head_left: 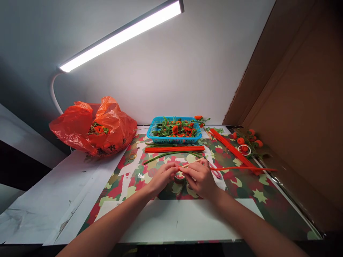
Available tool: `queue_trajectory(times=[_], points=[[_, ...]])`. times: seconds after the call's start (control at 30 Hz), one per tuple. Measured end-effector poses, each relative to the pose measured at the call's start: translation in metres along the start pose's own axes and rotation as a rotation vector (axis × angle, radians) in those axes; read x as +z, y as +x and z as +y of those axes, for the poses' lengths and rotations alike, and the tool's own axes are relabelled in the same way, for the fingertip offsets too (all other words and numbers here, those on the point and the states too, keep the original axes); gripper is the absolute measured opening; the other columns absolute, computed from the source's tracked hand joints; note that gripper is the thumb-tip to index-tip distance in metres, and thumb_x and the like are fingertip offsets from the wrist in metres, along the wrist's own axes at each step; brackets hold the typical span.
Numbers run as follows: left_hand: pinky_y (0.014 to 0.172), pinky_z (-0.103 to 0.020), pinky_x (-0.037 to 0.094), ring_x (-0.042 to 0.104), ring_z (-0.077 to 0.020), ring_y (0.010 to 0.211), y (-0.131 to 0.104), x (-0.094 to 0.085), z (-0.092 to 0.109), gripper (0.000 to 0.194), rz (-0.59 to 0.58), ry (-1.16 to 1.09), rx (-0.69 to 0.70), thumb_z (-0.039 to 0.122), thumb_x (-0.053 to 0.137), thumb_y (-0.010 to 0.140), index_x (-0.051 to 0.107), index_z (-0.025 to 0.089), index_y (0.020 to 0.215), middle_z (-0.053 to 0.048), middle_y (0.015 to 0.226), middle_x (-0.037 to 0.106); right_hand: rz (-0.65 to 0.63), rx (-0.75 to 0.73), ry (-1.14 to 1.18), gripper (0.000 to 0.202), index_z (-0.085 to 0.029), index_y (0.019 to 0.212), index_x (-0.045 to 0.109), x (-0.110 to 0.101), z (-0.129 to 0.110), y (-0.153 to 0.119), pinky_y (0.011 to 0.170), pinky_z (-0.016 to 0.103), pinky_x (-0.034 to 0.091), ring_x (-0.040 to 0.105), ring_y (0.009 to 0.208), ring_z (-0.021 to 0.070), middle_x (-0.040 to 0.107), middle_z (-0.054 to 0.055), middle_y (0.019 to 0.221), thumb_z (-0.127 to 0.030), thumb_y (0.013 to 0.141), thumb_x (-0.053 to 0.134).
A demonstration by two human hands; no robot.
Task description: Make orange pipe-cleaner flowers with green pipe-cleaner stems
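Observation:
My left hand (163,175) and my right hand (200,177) meet low over the middle of the table, fingertips pinched close together. An orange pipe cleaner (241,167) runs through my right fingers, its loose end stretching out to the right. A thin wooden stick (193,163) also shows at my right hand. Between my left fingertips is a bit of the orange pipe cleaner, mostly covered by the fingers. Under the hands lies a small round object (179,178), partly hidden. Beside my right hand are pink scissors handles (217,173).
Behind the hands lie an orange pipe cleaner bundle (174,149) and green stems (160,156). Farther back stands a blue basket (174,140) of orange pompom flowers. Another orange bundle (233,150) and a flower-filled cup (244,154) are right; a red plastic bag (120,125) sits left, under a lamp (120,38).

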State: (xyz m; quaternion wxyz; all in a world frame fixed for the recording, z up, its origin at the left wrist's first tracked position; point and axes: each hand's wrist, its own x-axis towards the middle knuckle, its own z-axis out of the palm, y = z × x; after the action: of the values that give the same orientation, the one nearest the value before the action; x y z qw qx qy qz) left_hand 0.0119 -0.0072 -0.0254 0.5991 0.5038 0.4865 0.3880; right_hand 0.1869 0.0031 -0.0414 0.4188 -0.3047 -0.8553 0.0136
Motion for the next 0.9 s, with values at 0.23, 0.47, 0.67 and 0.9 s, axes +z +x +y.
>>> queue_trajectory(times=[0.23, 0.47, 0.67, 0.9], points=[[0.043, -0.02, 0.014, 0.021, -0.0055, 0.048, -0.001, 0.005, 0.003, 0.044, 0.029, -0.074, 0.035, 0.058, 0.064, 0.07, 0.049, 0.016, 0.068, 0.007, 0.057, 0.031, 0.076, 0.036, 0.123, 0.017, -0.025, 0.09, 0.072, -0.005, -0.003, 0.003, 0.071, 0.033, 0.031, 0.064, 0.069, 0.0143, 0.072, -0.001, 0.07, -0.021, 0.089, 0.055], [0.042, -0.02, 0.013, 0.018, -0.0064, 0.047, 0.0, 0.002, 0.0, 0.048, -0.024, -0.031, 0.036, 0.063, 0.058, 0.073, 0.048, 0.017, 0.067, 0.008, 0.054, 0.026, -0.063, 0.351, 0.53, 0.022, -0.022, 0.081, 0.075, -0.005, 0.006, 0.005, 0.061, 0.031, 0.047, 0.064, 0.068, 0.018, 0.072, 0.004, 0.072, -0.042, 0.083, 0.064], [0.046, -0.022, 0.016, 0.022, -0.0074, 0.051, -0.002, -0.007, 0.002, 0.049, -0.218, 0.287, 0.167, 0.058, 0.05, 0.082, 0.042, 0.017, 0.058, 0.006, 0.055, 0.028, -0.429, 0.494, 0.84, 0.032, -0.017, 0.072, 0.074, -0.013, 0.017, 0.008, 0.045, 0.022, 0.041, 0.054, 0.051, 0.0108, 0.064, 0.001, 0.062, -0.048, 0.075, 0.068], [0.048, -0.022, 0.019, 0.03, -0.009, 0.049, 0.002, -0.015, 0.001, 0.039, -0.227, 0.74, 0.272, 0.042, 0.046, 0.088, 0.049, 0.017, 0.058, 0.004, 0.051, 0.038, -0.437, 0.472, 0.517, 0.017, -0.019, 0.066, 0.074, -0.011, 0.013, 0.008, 0.054, 0.024, 0.039, 0.054, 0.053, 0.0116, 0.067, 0.0, 0.058, -0.028, 0.078, 0.067]])
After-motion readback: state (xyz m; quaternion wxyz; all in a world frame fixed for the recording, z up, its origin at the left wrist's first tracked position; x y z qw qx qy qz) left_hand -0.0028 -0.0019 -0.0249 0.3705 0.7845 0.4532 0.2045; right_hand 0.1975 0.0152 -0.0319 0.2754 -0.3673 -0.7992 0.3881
